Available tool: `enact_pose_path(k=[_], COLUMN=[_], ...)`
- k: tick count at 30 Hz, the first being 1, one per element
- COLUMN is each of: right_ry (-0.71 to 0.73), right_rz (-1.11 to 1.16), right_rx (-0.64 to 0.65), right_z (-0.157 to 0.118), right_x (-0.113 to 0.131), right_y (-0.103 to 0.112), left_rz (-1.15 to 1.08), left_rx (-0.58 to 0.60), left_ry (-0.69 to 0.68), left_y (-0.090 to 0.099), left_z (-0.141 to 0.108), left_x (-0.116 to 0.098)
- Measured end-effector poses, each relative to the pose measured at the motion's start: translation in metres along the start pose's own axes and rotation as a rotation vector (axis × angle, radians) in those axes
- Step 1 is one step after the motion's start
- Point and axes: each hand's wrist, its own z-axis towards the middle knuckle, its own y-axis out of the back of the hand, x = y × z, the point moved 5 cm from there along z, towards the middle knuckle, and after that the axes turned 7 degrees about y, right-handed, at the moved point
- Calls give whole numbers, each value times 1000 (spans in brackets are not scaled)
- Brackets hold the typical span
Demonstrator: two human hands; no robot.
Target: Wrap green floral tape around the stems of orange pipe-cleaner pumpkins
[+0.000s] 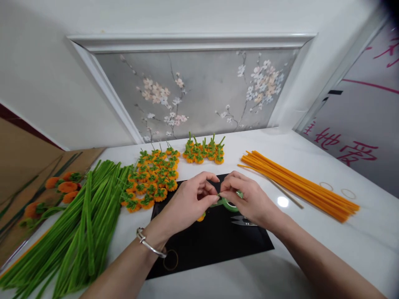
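My left hand [190,203] and my right hand [246,195] meet above a black mat [215,245], both with thumb and forefinger pinched. Between the fingertips shows a small bit of green tape [220,195]. A roll of green tape [230,206] sits just below my right fingers, partly hidden by them. Under my left hand peeks an orange fuzzy piece [201,217]; whether it is held or lying on the mat, I cannot tell. Small scissors [243,221] lie on the mat, their handle end behind my right wrist.
Several orange pipe-cleaner pumpkins [152,178] with green tops stand left of the mat, more pumpkins [204,152] behind it. Green pipe cleaners [90,224] fill the left; orange pipe cleaners [299,185] and a thin stick [285,192] lie right. Orange flowers [67,187] rest far left.
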Motion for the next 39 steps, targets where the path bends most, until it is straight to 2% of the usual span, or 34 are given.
enact_pose_path(k=[7, 14, 20, 22, 27, 30, 33, 36, 39], right_ry=[0, 32, -49, -75, -92, -37, 55, 145, 196], right_rz=[7, 19, 278, 303, 259, 185, 64, -57, -156], right_rx=[-19, -23, -10, -5, -1, -27, -70, -86, -56], right_z=[-1, -1, -2, -2, 0, 0, 0, -2, -4], right_x=[-1, -2, -7, -7, -7, -7, -5, -3, -3], right_y=[1, 6, 3, -2, -5, 0, 4, 2, -4], left_rz=[-23, -99, -76, -72, -143, -222, -250, -235, -112], left_rx=[22, -9, -48, -38, 31, 68, 49, 33, 19], left_ry=[-24, 24, 2, -1, 49, 99, 123, 120, 42], left_y=[-2, 3, 5, 3, -2, -2, 0, 0, -1], left_z=[1, 3, 2, 2, 2, 4, 6, 7, 7], left_x=[-1, 1, -1, -1, 2, 6, 9, 12, 9])
